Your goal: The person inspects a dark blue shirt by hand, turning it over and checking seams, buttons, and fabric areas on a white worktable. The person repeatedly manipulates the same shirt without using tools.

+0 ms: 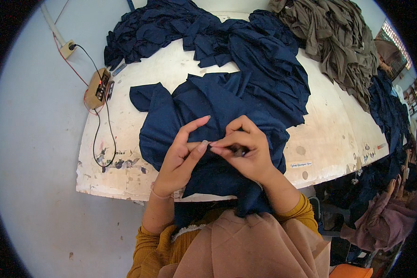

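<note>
Navy blue cloth [213, 99] lies spread and folded on the pale table before me, its near end hanging over the front edge toward my lap. My left hand [183, 155] is closed in a pinch, thumb against a finger, on a small bit of this cloth; one finger points up and away. Right beside it, the fingertips of my right hand [245, 148] pinch at the same spot, nearly touching the left thumb. Within the curl of the right hand sits a small dark object [239, 150], mostly hidden, whose kind I cannot make out.
More navy cloth [157, 28] is heaped along the back of the table [338, 139]. A grey-brown fabric pile [333, 41] stands at the far right. At left, a power strip [97, 88] with a looping black cable rests by the wall. A co-worker [380, 217] sits at right.
</note>
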`<state>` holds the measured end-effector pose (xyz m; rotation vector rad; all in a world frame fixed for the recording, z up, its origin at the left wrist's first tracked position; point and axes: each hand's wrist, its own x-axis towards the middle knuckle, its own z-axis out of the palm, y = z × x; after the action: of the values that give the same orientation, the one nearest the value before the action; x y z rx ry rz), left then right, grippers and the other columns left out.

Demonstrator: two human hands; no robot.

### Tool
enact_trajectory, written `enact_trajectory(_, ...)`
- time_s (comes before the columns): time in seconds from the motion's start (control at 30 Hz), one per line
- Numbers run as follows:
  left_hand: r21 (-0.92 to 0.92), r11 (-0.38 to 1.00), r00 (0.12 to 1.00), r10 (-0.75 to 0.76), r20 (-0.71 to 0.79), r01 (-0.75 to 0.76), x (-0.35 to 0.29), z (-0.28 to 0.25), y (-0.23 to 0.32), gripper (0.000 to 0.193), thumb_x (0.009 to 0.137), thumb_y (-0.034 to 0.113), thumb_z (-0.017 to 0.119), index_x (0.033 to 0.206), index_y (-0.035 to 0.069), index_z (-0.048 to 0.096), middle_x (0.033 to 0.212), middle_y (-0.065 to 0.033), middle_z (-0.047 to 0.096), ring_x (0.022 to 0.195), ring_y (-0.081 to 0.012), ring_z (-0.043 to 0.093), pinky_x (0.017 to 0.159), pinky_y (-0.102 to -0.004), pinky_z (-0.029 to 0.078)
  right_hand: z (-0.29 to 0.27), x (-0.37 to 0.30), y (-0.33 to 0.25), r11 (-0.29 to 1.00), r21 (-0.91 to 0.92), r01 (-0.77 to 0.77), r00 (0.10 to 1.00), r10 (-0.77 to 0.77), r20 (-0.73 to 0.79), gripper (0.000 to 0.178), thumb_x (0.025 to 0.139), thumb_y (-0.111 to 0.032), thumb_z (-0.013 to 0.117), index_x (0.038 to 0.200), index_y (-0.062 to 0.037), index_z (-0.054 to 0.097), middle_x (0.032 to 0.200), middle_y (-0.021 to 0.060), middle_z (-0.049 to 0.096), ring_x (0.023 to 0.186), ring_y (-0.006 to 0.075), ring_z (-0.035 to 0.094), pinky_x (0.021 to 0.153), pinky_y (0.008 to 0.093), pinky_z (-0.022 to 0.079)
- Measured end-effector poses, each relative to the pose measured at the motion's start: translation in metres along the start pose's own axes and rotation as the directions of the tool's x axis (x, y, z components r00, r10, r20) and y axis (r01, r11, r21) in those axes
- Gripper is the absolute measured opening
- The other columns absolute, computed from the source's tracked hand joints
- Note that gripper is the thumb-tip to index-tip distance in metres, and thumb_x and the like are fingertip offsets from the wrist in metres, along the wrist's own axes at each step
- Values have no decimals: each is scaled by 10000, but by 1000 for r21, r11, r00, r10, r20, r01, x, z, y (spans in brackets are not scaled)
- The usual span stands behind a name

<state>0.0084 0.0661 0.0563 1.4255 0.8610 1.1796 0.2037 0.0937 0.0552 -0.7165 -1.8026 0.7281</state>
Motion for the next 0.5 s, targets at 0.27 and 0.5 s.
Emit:
enact_trajectory(0.27,56,997,999,44,-16,-43,-3,-3,3,477,1021,98,534,1462,19,368,630,89,460,612,15,325,633,-153,272,-37,-1,-12,971,226,-79,981,35,192,28,834,-99,761,843,-85,739,703,23,633,591,77,472,543,246,316)
enact_trajectory(0.5,147,989,999,33,-3,-32,-3,0,4,476,1017,92,543,1457,26,373,633,79,476,623,15,337,599,-162,263,-16,-1,-17,915,-374,152,985,-110,132,172,778,-57,731,933,-131,720,766,13,657,625,171,610,594,278,436)
